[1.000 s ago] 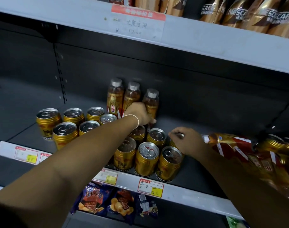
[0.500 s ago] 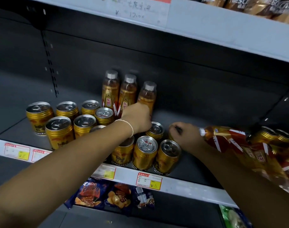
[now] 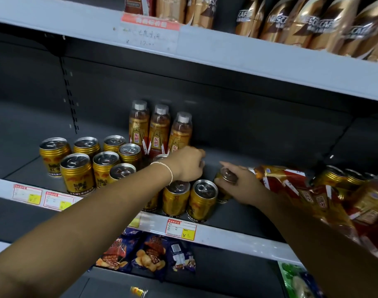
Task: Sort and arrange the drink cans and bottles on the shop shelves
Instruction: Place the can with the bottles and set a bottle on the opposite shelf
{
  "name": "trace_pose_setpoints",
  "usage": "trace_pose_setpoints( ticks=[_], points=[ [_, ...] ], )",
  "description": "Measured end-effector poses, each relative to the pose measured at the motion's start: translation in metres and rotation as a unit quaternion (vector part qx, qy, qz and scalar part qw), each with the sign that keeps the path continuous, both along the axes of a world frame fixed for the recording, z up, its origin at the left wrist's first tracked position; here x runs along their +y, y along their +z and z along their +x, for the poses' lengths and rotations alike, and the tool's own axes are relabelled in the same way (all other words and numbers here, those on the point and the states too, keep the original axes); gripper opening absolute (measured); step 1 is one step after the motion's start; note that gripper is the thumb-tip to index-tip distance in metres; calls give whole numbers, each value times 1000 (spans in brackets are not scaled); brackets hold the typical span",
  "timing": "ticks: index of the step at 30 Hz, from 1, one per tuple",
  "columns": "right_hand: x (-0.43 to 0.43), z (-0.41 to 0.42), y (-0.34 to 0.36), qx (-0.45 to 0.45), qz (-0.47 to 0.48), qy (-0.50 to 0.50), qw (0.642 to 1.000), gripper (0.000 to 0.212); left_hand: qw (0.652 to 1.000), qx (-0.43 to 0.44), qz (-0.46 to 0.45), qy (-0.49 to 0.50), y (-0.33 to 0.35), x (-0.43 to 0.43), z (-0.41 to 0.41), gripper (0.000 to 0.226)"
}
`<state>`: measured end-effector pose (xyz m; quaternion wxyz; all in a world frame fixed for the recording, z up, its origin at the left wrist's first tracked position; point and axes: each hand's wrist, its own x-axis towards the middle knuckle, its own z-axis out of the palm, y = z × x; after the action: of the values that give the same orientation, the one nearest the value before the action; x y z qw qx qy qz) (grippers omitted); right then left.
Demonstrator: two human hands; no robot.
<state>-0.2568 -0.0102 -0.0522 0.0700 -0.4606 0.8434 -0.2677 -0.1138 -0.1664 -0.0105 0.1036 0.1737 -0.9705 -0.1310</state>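
Gold drink cans stand in two clusters on the dark middle shelf (image 3: 248,214): several at the left (image 3: 76,171) and two at the front centre (image 3: 176,197) (image 3: 202,197). Three amber bottles (image 3: 160,127) with grey caps stand upright behind them. My left hand (image 3: 188,165) reaches over the centre cans, its fingers curled down on a can that it almost wholly hides. My right hand (image 3: 239,186) grips a gold can (image 3: 226,176) by its top, just right of the front pair, with the index finger stretched out.
Wrapped bottles (image 3: 291,183) lie on their sides at the right, with more gold cans (image 3: 332,177) behind them. Coffee bottles (image 3: 312,24) line the shelf above. Snack bags (image 3: 149,254) sit on the shelf below. The shelf's far left and the space behind the right hand are bare.
My right hand has shifted its can a little to the right, so the can's top now shows. My left hand has moved slightly right over the centre cans. The view tilted up.
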Motion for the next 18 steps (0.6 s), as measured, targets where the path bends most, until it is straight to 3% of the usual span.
trace_pose_setpoints(
  ticks=[3, 6, 13, 18],
  points=[
    [3, -3, 1, -20, -9, -64, 998, 82, 1000, -18, -4, 7, 1, 16, -7, 31],
    [13, -7, 4, -14, -5, -110, 994, 67, 999, -33, -3, 21, 5, 32, -16, 34],
    [45, -4, 3, -74, -40, -31, 996, 51, 996, -72, 8, 48, 13, 65, -25, 43],
    [77, 0, 13, -45, -112, -37, 992, 52, 997, -63, -2, 51, 18, 95, -31, 50]
  ],
)
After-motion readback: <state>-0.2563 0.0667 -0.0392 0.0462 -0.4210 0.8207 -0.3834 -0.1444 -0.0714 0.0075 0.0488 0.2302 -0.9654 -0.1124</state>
